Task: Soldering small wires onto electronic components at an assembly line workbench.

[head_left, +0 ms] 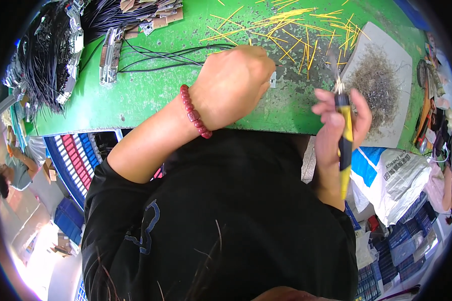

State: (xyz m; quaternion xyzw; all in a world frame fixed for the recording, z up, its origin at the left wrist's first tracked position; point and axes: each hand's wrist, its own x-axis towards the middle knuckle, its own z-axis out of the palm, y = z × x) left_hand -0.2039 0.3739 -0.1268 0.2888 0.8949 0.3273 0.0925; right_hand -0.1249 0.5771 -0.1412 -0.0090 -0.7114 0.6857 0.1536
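My left hand [236,83], with a dark red bead bracelet at the wrist, is closed over the green worktable [150,108]. Several thin black cables [171,52] run under it from a silver metal part [110,56] on the left. The fingertips and cable ends are hidden beneath the hand. On the right, my right hand [344,120] holds a slim tool with a yellow and black handle [345,135]. Its narrow metal end points away from me and is blurred, so I cannot tell its exact kind.
Many thin yellow tubes [286,22] lie scattered at the back. Dark fine scraps [376,83] are heaped on a pale board [402,108] at right. Bundled black cables with metal parts [45,55] fill the back left. A white bag [397,175] sits below the table's right edge.
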